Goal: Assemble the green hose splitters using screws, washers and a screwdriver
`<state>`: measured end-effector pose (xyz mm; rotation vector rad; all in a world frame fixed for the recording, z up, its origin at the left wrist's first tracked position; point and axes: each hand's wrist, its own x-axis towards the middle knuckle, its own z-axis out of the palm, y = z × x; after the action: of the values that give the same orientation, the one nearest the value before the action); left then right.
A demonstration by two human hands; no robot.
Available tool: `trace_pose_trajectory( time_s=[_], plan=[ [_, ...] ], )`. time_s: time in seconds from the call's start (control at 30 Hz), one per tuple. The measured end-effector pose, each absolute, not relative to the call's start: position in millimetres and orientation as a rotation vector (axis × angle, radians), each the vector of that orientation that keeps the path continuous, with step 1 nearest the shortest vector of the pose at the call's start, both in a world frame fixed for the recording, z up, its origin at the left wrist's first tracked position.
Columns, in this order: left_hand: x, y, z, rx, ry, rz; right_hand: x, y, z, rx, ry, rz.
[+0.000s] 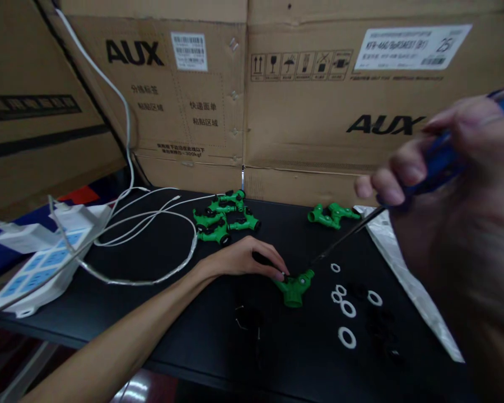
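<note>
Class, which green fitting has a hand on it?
The frontmost green fitting, left of the white rings, touched by the left hand; the other fittings lie untouched farther back, toward the cardboard.

A white power strip point(40, 295) bearing two chargers point(31, 238) lies beside looped white cables point(136, 283), before AUX-printed cardboard point(294, 123).

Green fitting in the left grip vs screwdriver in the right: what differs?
Shape: the green fitting is stubby and branched; the screwdriver is long and straight.
Colour: the fitting is mostly green; the screwdriver is blue-handled.
Pose: the fitting is low at the table; the screwdriver is raised and slanted.
Shared: both are held, by left grip and right grip.
</note>
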<state>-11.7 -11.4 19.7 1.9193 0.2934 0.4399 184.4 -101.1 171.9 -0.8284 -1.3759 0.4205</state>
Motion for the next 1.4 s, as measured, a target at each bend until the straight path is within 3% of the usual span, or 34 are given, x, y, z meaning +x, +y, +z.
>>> trace_pose_trajectory(
  time_s=[0.17, 0.83, 1.4],
  plan=[
    [-11, -12, 19, 1.887, 0.334, 0.431, 154, -96, 169, -0.67, -1.203, 0.646],
    [-11, -12, 19, 1.899, 0.357, 0.43, 146, -96, 165, -0.919, -1.187, 0.619],
    [-10, -12, 20, 1.909, 0.323, 0.445, 140, -100, 167, -0.729, -1.229, 0.644]
  ],
)
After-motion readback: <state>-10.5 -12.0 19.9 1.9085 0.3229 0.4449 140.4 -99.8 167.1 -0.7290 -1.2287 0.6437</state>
